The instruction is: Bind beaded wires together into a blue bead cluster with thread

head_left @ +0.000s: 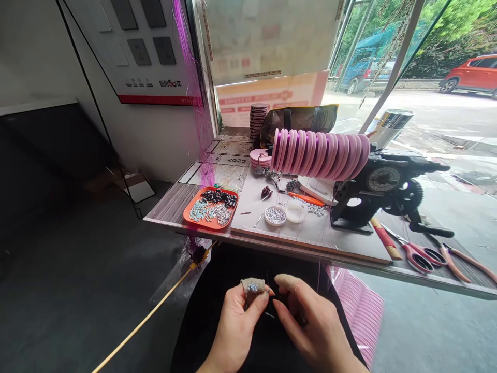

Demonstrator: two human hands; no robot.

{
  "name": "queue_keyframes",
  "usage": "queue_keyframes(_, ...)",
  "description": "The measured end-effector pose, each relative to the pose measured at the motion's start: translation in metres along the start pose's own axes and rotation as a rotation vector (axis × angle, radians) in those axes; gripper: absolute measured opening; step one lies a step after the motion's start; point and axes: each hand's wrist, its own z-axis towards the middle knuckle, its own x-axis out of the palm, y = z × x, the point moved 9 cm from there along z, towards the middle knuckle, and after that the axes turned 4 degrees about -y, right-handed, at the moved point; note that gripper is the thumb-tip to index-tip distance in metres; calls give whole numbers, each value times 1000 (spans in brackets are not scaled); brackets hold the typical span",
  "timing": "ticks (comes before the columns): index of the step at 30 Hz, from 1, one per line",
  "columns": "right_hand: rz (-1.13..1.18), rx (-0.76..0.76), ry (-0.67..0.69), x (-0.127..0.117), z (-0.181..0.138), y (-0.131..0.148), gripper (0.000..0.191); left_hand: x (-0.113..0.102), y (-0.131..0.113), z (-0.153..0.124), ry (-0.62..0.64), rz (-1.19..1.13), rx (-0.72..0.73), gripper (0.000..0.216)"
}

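Over my dark lap, my left hand point(243, 318) pinches a small cluster of pale blue beads point(252, 287) between thumb and fingers. A tan wrap covers its index fingertip. Close beside it on the right, my right hand point(316, 316) is curled, its index fingertip in a similar tan wrap point(287, 281) and its thumb pointing at the left hand. A fine dark strand rises between the hands, and a short shiny sliver point(269, 314) shows below them. Whatever the right fingers grip is too small or hidden to make out.
On the table edge ahead are an orange tray point(186, 213) of beads, a round dish point(275, 224) of pearly beads and a hand-cranked winder point(382, 184) with pink spools point(320, 153). Scissors point(421, 256) and pliers point(454, 267) lie right. A bamboo stick point(143, 321) slants at left.
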Motion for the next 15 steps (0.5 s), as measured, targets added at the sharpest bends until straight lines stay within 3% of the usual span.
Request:
queue_keyframes(3,-249,-192,-14,-3,5,16,18,0,7,-1,15,-6,-45,30)
queue_keyframes(5,-372,-267,-5,1,7,22,22,-4,6,-1,-38,-44,-28,32)
queue_keyframes(8,-363,-324,63,11,8,29,29,-6,3,0,-107,-293,-75,30)
queue_keyframes(11,-304,-388,97,14,7,37,29,5,-1,1,1,-565,-274,30)
queue_keyframes(13,-288,-420,114,11,7,40,28,-8,-16,8,-36,-630,-256,33)
queue_keyframes(15,-265,-407,125,6,7,37,27,-41,-37,17,-217,-628,-73,36)
